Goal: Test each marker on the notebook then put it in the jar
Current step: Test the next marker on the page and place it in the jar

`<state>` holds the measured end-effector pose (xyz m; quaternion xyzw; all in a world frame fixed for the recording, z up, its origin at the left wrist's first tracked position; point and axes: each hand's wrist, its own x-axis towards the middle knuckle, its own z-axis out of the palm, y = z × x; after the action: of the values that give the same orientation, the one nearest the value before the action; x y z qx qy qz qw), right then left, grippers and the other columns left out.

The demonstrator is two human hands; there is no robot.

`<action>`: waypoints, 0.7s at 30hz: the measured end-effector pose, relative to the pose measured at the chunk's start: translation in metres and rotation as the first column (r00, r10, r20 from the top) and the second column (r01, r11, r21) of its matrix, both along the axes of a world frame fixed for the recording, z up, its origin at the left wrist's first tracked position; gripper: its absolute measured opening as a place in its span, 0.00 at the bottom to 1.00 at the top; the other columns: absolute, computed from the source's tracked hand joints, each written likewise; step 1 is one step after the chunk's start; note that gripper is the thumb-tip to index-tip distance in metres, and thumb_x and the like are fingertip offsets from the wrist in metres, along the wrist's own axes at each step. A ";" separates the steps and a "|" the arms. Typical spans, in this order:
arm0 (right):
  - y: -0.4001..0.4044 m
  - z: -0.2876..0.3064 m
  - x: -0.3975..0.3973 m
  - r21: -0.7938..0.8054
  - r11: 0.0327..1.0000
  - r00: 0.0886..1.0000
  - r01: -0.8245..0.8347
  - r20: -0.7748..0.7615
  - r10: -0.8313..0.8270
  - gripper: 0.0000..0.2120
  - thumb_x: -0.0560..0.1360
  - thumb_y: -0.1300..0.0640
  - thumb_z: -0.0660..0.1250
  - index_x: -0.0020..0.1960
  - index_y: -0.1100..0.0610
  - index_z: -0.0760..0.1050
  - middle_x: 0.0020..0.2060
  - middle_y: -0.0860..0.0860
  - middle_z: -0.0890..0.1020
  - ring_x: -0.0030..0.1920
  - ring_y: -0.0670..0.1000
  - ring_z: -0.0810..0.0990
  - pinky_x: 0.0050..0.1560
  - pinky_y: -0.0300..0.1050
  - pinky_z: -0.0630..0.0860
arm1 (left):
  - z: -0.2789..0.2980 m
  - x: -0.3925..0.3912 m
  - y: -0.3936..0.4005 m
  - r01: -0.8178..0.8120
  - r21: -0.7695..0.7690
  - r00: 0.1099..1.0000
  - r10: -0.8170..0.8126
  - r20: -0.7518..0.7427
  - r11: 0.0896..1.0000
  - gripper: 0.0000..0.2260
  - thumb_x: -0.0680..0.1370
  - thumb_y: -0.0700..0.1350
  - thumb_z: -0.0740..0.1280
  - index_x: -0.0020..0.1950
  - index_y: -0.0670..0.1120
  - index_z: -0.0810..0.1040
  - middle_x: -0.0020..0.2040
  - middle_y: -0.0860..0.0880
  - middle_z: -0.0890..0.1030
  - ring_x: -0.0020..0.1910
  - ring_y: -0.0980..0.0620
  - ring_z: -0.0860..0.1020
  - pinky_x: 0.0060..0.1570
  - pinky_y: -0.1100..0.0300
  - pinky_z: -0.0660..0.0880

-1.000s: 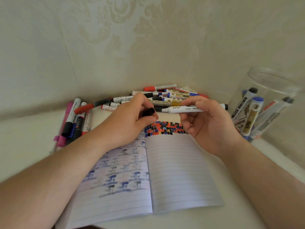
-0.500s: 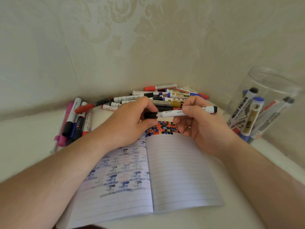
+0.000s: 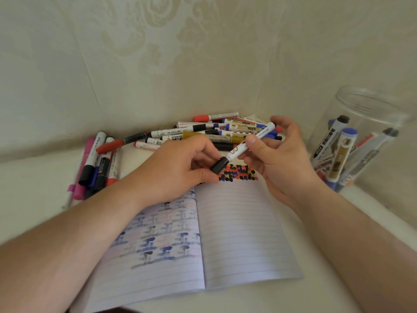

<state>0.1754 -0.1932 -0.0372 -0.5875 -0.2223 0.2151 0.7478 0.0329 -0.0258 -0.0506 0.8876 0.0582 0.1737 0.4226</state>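
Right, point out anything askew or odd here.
Nothing is spilled or damaged. The loose markers lie in a jumbled heap against the wall beyond the notebook, and a second bunch lies to its left. The jar stands upright.

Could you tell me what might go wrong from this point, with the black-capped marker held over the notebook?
1. The left hand grips the black cap while the right hand holds the white marker; if the cap comes off suddenly, the tip could streak skin or the notebook.
2. A swinging elbow might topple the jar beside the right forearm.
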 end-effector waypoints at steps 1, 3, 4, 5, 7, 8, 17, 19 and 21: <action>0.001 -0.001 -0.001 -0.016 1.000 1.000 -0.005 0.025 0.006 0.26 0.79 0.65 0.71 0.71 0.52 0.64 0.46 0.62 0.87 0.42 0.56 0.88 0.40 0.42 0.83 | 0.000 0.000 0.000 -0.002 0.008 1.000 0.002 -0.011 1.000 0.16 0.71 0.41 0.81 0.51 0.57 0.79 0.47 0.63 0.86 0.49 0.63 0.84 0.50 0.70 0.76; 0.004 -0.003 -0.003 -0.045 0.999 0.997 -0.017 0.075 0.020 0.26 0.79 0.66 0.71 0.71 0.53 0.63 0.49 0.64 0.86 0.43 0.56 0.88 0.40 0.44 0.83 | 0.000 0.000 -0.001 0.009 0.059 0.998 -0.006 -0.056 0.998 0.15 0.70 0.43 0.82 0.48 0.55 0.79 0.45 0.62 0.86 0.46 0.63 0.84 0.48 0.68 0.77; 0.005 -0.004 -0.004 -0.051 0.999 0.995 -0.018 0.100 0.023 0.26 0.79 0.66 0.72 0.70 0.52 0.63 0.48 0.63 0.85 0.43 0.56 0.88 0.40 0.45 0.83 | 0.000 0.000 -0.002 0.013 0.084 0.997 -0.007 -0.072 0.996 0.14 0.70 0.44 0.82 0.47 0.55 0.79 0.44 0.61 0.86 0.45 0.63 0.84 0.48 0.66 0.78; 0.006 -0.005 -0.005 -0.052 0.998 0.992 -0.018 0.122 0.024 0.26 0.79 0.66 0.72 0.69 0.52 0.64 0.47 0.61 0.85 0.43 0.56 0.88 0.41 0.46 0.84 | 0.000 0.000 -0.003 0.013 0.095 0.997 -0.005 -0.080 0.995 0.14 0.70 0.45 0.82 0.47 0.55 0.79 0.44 0.61 0.86 0.45 0.63 0.84 0.49 0.65 0.78; 0.008 -0.005 -0.007 -0.056 0.998 0.989 -0.015 0.145 0.023 0.26 0.78 0.67 0.73 0.67 0.50 0.64 0.42 0.57 0.84 0.41 0.56 0.88 0.42 0.48 0.85 | -0.001 0.001 -0.003 0.003 0.090 0.996 0.005 -0.087 0.996 0.14 0.70 0.44 0.81 0.46 0.56 0.79 0.44 0.61 0.86 0.45 0.63 0.84 0.50 0.62 0.79; 0.009 -0.005 -0.008 -0.058 0.998 0.988 -0.012 0.154 0.021 0.26 0.78 0.67 0.73 0.66 0.48 0.65 0.40 0.55 0.83 0.41 0.56 0.88 0.42 0.49 0.85 | -0.002 0.001 -0.003 -0.004 0.089 0.996 0.012 -0.090 0.996 0.14 0.70 0.43 0.81 0.46 0.55 0.78 0.44 0.60 0.86 0.45 0.62 0.84 0.51 0.60 0.80; 0.014 -0.007 -0.010 -0.133 0.991 0.982 0.001 0.188 0.024 0.26 0.78 0.66 0.73 0.67 0.48 0.66 0.47 0.66 0.83 0.38 0.56 0.87 0.41 0.51 0.86 | -0.006 0.001 -0.003 -0.026 0.152 0.996 0.039 -0.085 0.988 0.14 0.70 0.43 0.81 0.43 0.55 0.78 0.42 0.61 0.86 0.44 0.64 0.83 0.48 0.63 0.78; 0.011 -0.006 -0.014 -0.150 0.988 0.970 0.025 0.241 0.012 0.27 0.79 0.65 0.72 0.68 0.44 0.66 0.46 0.64 0.83 0.38 0.57 0.87 0.44 0.55 0.87 | -0.007 0.003 -0.004 -0.044 0.180 0.996 0.058 -0.071 0.983 0.15 0.68 0.46 0.83 0.42 0.56 0.78 0.42 0.62 0.85 0.42 0.63 0.82 0.42 0.69 0.75; 0.008 -0.004 -0.021 -0.139 0.989 0.939 0.045 0.344 0.006 0.29 0.80 0.63 0.72 0.70 0.39 0.65 0.44 0.57 0.84 0.41 0.59 0.87 0.45 0.60 0.86 | -0.009 0.003 -0.003 -0.052 0.215 0.997 0.061 -0.036 0.975 0.15 0.66 0.51 0.84 0.43 0.56 0.78 0.40 0.61 0.84 0.41 0.62 0.80 0.40 0.68 0.74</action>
<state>0.1543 -0.1850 -0.0410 -0.6707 -0.3274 0.1173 0.6551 0.0357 -0.0284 -0.0600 0.9294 0.0733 0.1723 0.3179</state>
